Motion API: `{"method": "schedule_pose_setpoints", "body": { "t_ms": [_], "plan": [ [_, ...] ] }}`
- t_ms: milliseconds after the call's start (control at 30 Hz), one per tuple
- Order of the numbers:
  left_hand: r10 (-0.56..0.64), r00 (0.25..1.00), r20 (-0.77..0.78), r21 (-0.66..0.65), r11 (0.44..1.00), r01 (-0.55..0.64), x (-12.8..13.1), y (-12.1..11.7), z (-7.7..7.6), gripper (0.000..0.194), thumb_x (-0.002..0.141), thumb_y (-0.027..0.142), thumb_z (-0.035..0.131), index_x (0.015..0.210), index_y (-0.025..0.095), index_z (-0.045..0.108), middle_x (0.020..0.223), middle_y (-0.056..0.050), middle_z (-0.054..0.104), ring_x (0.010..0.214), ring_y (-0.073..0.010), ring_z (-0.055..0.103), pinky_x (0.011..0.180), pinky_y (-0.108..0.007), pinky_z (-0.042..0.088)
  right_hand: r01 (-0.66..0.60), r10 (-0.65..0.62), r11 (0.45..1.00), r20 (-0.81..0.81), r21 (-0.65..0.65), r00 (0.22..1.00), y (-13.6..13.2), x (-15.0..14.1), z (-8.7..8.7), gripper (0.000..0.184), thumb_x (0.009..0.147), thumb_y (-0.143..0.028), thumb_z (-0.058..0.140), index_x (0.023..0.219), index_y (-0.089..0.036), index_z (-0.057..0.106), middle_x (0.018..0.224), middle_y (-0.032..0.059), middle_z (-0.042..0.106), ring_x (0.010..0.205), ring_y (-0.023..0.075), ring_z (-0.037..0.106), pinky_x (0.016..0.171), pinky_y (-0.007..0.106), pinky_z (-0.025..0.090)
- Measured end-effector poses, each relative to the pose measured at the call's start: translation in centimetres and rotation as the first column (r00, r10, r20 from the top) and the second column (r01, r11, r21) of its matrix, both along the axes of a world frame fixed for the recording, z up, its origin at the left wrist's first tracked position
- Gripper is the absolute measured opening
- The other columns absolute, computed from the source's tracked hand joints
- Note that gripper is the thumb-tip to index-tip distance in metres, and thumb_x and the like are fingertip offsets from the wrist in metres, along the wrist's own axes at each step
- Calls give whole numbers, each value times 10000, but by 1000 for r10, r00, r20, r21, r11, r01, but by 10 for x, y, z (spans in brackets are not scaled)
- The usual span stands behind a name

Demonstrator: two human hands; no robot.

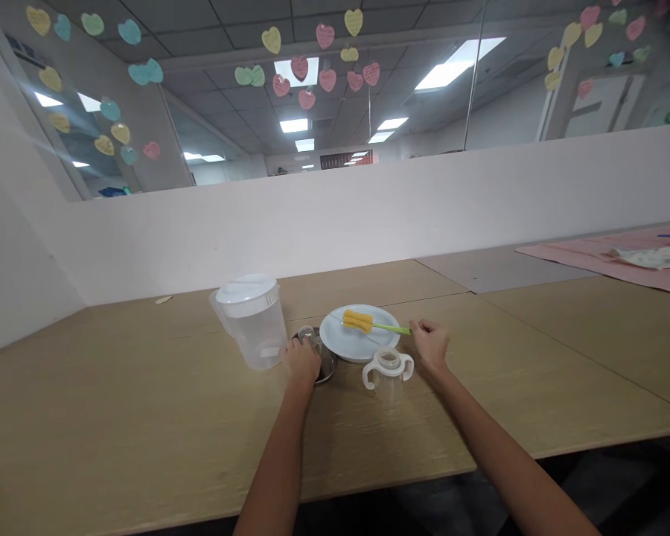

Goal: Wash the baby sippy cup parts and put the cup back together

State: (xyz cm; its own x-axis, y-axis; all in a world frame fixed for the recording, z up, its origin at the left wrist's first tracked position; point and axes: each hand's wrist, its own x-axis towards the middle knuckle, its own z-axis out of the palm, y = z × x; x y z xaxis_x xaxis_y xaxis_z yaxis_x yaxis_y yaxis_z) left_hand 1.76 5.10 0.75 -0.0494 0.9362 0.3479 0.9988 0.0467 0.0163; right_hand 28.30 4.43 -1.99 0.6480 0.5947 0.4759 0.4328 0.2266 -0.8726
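Note:
My right hand (431, 342) is closed round the green handle of a sponge bottle brush (358, 321). The brush's yellow sponge head is over the white plate (340, 347); whether it touches the plate I cannot tell. My left hand (302, 362) is closed at a clear, rounded piece (307, 333), beside a dark-rimmed round dish or lid (328, 366). My fingers partly hide both, and I cannot make out exactly what they grip. Between my hands stands a clear baby bottle (389, 378) with a white two-handled collar and an open top.
A clear plastic pitcher (257, 327) with a white lid stands just left of my left hand. Behind the wooden table (145, 417) runs a white wall (335, 216) below a window with heart-shaped notes. A pink cloth (575, 257) lies at the far right.

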Motion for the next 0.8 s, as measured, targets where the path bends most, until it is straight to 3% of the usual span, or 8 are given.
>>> {"method": "schedule_pose_setpoints", "body": {
  "t_ms": [100, 300, 533, 700, 800],
  "plan": [
    [28, 1000, -1, -96, 995, -28, 0, 0, 1, 290, 860, 292, 410, 998, 116, 595, 1063, -174, 591, 1050, -288, 517, 873, -401, 329, 10, -10, 1000, 9, -6, 1000, 1, 1, -2, 312, 660, -347, 470, 441, -207, 296, 465, -60, 212, 483, 84, 245, 474, 237, 210],
    [41, 999, -16, -141, 989, -43, 3, -5, 4, 327, 835, 283, 456, 1125, 147, 524, 1093, -160, 588, 1060, -286, 530, 888, -398, 315, 17, -17, 1000, 31, -16, 999, 0, 0, 0, 304, 659, -341, 465, 439, -203, 308, 470, -58, 211, 483, 84, 253, 479, 231, 212],
    [60, 998, -1, -98, 993, -60, 5, -12, 10, 329, 807, 323, 485, 1071, 134, 538, 1038, -160, 616, 1010, -297, 563, 852, -398, 339, 34, -33, 999, 29, -14, 999, -1, 0, 1, 292, 666, -339, 460, 440, -195, 345, 468, -51, 229, 489, 88, 261, 481, 233, 213],
    [36, 996, 78, 112, 993, -44, 6, -10, 15, 267, 841, 291, 418, 977, 117, 570, 931, -157, 634, 939, -291, 577, 804, -412, 361, 38, -37, 999, 37, -15, 999, -2, -1, 2, 289, 663, -341, 463, 436, -190, 368, 460, -49, 235, 484, 90, 272, 481, 232, 215],
    [-159, 975, 156, 378, 921, 90, 10, -12, 17, 259, 869, 292, 367, 873, 141, 577, 820, -117, 628, 850, -254, 579, 764, -382, 376, 49, -48, 999, 37, -15, 998, -2, -1, 3, 285, 664, -350, 467, 443, -186, 393, 457, -49, 251, 483, 92, 280, 482, 232, 219]
  ]
}}
